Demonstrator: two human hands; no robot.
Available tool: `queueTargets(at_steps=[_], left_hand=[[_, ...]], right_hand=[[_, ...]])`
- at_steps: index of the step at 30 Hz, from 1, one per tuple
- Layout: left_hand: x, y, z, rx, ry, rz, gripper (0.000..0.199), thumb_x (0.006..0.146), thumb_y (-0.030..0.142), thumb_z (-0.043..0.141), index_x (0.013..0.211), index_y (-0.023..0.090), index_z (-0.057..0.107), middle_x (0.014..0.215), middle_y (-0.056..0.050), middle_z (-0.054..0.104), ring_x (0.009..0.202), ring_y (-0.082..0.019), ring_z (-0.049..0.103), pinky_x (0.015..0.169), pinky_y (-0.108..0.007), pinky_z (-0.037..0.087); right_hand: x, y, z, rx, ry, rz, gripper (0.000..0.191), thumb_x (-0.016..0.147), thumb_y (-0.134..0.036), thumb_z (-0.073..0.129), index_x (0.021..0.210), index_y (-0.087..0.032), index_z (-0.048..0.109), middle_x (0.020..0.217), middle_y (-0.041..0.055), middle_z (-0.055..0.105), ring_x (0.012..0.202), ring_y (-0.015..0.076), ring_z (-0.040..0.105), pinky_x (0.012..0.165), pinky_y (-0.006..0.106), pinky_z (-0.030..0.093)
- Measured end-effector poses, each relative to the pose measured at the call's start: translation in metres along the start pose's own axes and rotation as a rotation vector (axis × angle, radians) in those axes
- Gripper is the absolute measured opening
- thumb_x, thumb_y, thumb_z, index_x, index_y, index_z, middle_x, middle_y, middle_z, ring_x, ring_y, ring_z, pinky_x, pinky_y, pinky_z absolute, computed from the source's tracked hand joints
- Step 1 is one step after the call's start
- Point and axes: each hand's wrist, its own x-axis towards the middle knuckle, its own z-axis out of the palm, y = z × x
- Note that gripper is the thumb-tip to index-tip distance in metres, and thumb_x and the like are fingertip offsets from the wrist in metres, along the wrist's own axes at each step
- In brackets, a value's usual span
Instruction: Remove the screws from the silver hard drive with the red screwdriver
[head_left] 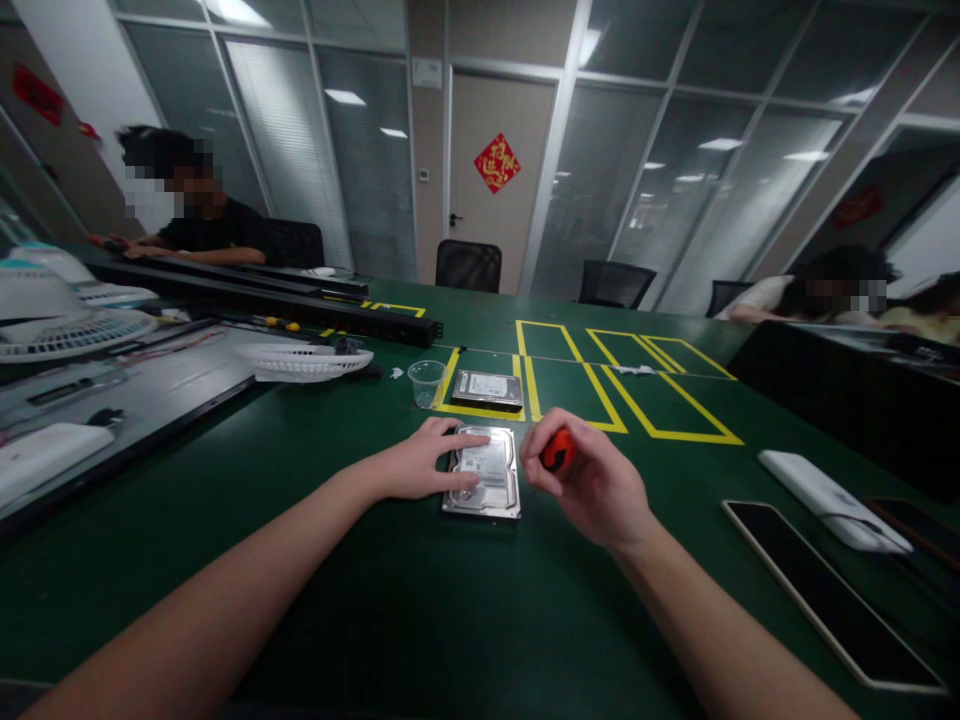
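A silver hard drive [491, 474] lies flat on the green table [360, 620]. My left hand [424, 462] rests on its left side, fingers spread over the top. Just right of the drive, my right hand [585, 478] is closed round the red and black handle of a tool [559, 453], probably a screwdriver; its shaft cannot be made out. Behind the first drive, a second hard drive [487, 389] sits inside a yellow tape outline. A clear plastic cup [427, 384] stands to the left of that second drive.
White fan parts [304, 360] and a large metal panel [150, 385] lie on the left. Long black bars [360, 316] stretch behind them. At the right are a phone-like black slab [825, 590] and a white box [832, 500] with a cable. People sit at the far left and far right.
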Motion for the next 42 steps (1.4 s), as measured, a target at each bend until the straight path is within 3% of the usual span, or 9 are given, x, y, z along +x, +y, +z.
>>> queueTargets(at_steps=[5,14,21,30,42], left_hand=[[0.0001,-0.0009,-0.0001,-0.002,-0.006,-0.001,0.073,0.088,0.078,0.053,0.152,0.047,0.039,0.161,-0.005,0.029,0.145,-0.039,0.029,0.115,-0.058,0.03],[0.0005,-0.0001,0.0012,0.009,0.01,0.017,0.069,0.089,0.075,0.055,0.151,0.047,0.04,0.158,-0.005,0.032,0.145,-0.038,0.03,0.116,-0.057,0.03],[-0.0002,0.0005,0.0002,0.004,0.004,0.002,0.07,0.089,0.076,0.054,0.152,0.048,0.039,0.159,-0.005,0.03,0.145,-0.038,0.03,0.115,-0.056,0.031],[-0.0007,0.0013,-0.0014,-0.014,-0.009,-0.005,0.072,0.088,0.078,0.053,0.152,0.048,0.038,0.159,-0.006,0.031,0.145,-0.039,0.029,0.115,-0.058,0.031],[-0.0004,0.0014,-0.0003,-0.003,-0.001,-0.013,0.071,0.088,0.076,0.055,0.151,0.048,0.04,0.16,-0.005,0.03,0.146,-0.039,0.029,0.116,-0.057,0.03]], right_hand=[[0.001,-0.0012,0.0007,0.013,-0.011,0.014,0.039,0.101,-0.037,0.04,0.078,-0.016,0.064,0.069,0.0047,0.061,0.053,0.012,0.041,0.055,0.03,0.029],[-0.0006,0.0027,0.0002,-0.049,-0.005,-0.006,0.019,0.096,-0.035,0.057,0.084,-0.02,0.056,0.07,0.0013,0.06,0.058,0.0135,0.048,0.058,0.029,0.035],[-0.0013,0.0023,0.0009,-0.022,-0.023,0.007,0.016,0.094,-0.034,0.06,0.087,-0.021,0.054,0.073,0.0006,0.062,0.052,0.0109,0.044,0.053,0.028,0.029],[0.0,-0.0014,0.0011,0.017,0.01,0.014,0.04,0.1,-0.045,0.041,0.083,-0.017,0.064,0.07,0.005,0.062,0.053,0.0131,0.04,0.054,0.03,0.029],[-0.0003,0.0033,-0.002,-0.024,-0.004,-0.005,0.025,0.097,-0.038,0.055,0.083,-0.018,0.06,0.07,0.0018,0.058,0.058,0.013,0.046,0.057,0.028,0.035]])
